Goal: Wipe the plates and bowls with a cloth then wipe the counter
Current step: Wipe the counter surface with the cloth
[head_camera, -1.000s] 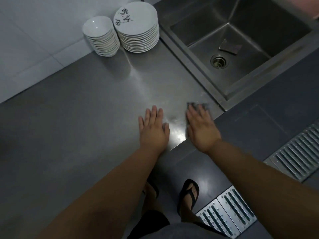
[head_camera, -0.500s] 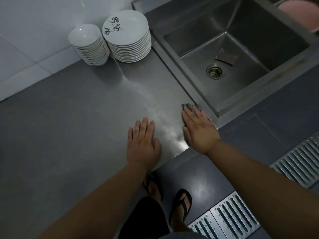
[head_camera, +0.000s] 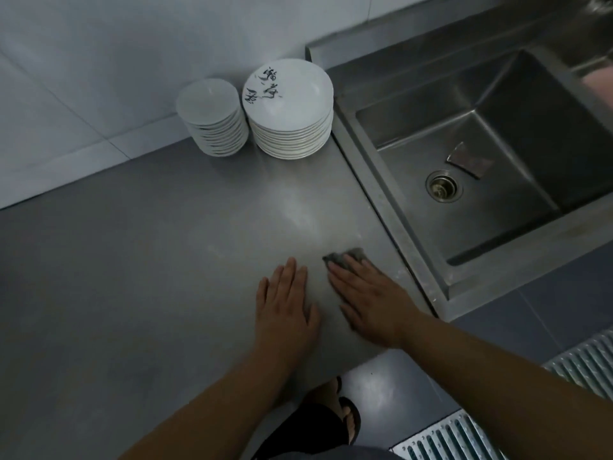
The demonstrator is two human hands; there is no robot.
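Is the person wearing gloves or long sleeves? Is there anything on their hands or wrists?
No gloves: the left hand and the right hand are both bare. No sleeves show either, and the arms are uncovered as far back as the picture goes. I can't see a watch, bracelet or ring, though the light is dim, so something very small could be missed.

Bare forearms [head_camera: 212, 403], black flip-flop [head_camera: 352, 421], dark shorts [head_camera: 298, 433]
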